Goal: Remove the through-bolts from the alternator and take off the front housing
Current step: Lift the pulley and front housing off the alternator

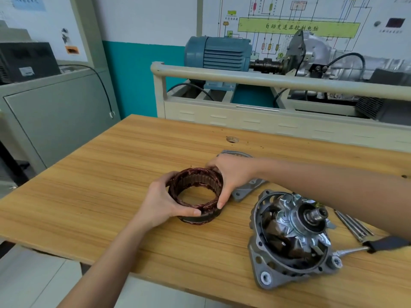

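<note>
Both hands hold a round stator ring [195, 195] wound with copper wire at the middle of the wooden table [93, 196]. My left hand [163, 202] grips its near left side and my right hand [231, 176] grips its far right side. A grey cast housing plate [244, 191] lies flat behind my right hand, mostly hidden by it. At the right, the other alternator housing [291, 241] sits with the rotor, fan blades and threaded shaft pointing up. Several long through-bolts [353, 225] lie on the table beside it.
A tool with a black handle [387, 244] and metal shank lies at the right edge, close to the alternator. A small hole [232, 139] marks the tabletop. Behind the table stand a cream frame [244, 116] with a blue motor, and a grey cabinet [55, 116] at left.
</note>
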`<state>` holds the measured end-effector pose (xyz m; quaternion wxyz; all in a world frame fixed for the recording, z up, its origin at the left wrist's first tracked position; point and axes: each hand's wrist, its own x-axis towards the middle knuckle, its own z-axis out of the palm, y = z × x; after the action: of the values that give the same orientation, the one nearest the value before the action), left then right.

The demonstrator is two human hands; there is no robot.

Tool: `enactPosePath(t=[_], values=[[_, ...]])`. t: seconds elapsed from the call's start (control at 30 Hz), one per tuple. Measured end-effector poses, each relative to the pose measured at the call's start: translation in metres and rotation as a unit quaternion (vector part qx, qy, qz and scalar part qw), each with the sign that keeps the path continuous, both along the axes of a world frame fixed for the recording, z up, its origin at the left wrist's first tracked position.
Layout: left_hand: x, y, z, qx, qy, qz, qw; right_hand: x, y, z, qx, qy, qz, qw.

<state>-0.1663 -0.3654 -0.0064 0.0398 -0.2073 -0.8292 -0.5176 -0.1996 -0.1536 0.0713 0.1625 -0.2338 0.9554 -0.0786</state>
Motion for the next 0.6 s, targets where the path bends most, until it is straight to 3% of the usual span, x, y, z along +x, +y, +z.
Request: enactPosePath(t=[0.13, 0.2, 0.27, 0.33, 0.43, 0.53, 0.6], values=[[-0.001, 0.006, 0.004, -0.05, -0.014, 0.006, 0.999, -0.002, 0.009, 0.008, 0.022, -0.026, -0.008, 0.999], [0.0, 0.009, 0.008, -0.086, -0.04, 0.01, 0.995, 0.004, 0.016, 0.019, -0.02, -0.033, -0.037, 0.999], [0.008, 0.013, 0.017, -0.152, -0.06, 0.019, 0.986, 0.018, 0.027, 0.033, -0.086, 0.021, -0.067, 0.994], [0.024, 0.023, 0.025, -0.196, -0.027, 0.034, 0.98, 0.042, 0.047, 0.042, -0.17, 0.08, -0.109, 0.976], [0.062, 0.051, 0.032, -0.153, 0.064, -0.036, 0.986, 0.091, 0.084, 0.035, -0.308, 0.11, -0.186, 0.926], [0.098, 0.087, 0.022, -0.103, -0.002, -0.143, 0.984, 0.134, 0.115, 0.0, -0.394, 0.129, -0.29, 0.862], [0.11, 0.109, 0.009, -0.025, -0.061, -0.147, 0.987, 0.153, 0.124, -0.028, -0.42, 0.121, -0.354, 0.827]])
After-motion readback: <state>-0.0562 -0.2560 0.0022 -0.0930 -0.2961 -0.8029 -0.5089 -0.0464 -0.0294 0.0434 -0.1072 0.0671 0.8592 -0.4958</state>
